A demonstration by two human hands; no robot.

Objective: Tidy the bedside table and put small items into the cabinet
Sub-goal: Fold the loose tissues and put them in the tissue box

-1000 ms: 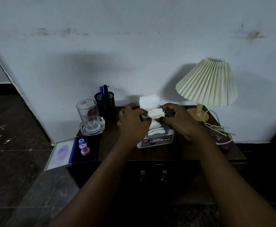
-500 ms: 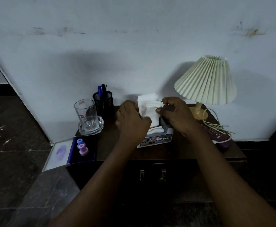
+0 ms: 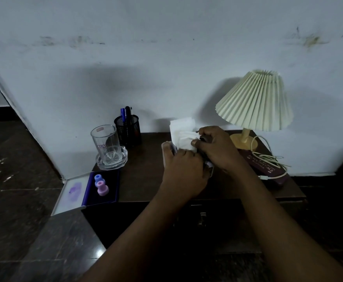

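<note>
A white tissue (image 3: 181, 130) sticks up from a tissue box that my hands almost fully hide, in the middle of the dark wooden bedside table (image 3: 144, 178). My right hand (image 3: 214, 148) pinches the tissue's folded right edge between thumb and fingers. My left hand (image 3: 183, 171) lies over the box's top and left side, its thumb at the box's left edge; its fingers are hidden. The cabinet front (image 3: 202, 217) with its metal handle lies in shadow below the table edge.
At the left stand a clear glass (image 3: 105, 142) on a glass coaster and a black mesh pen holder (image 3: 128, 130). An open blue ink-pad case (image 3: 103, 189) with two small stamps overhangs the left edge. A pleated lamp (image 3: 255, 101), a white cable (image 3: 268, 159) and a dark book fill the right.
Both hands have sunk lower over the tissue box. The tissue, spread between both hands before, is now bunched in my right hand, and my left hand has moved down onto the box.
</note>
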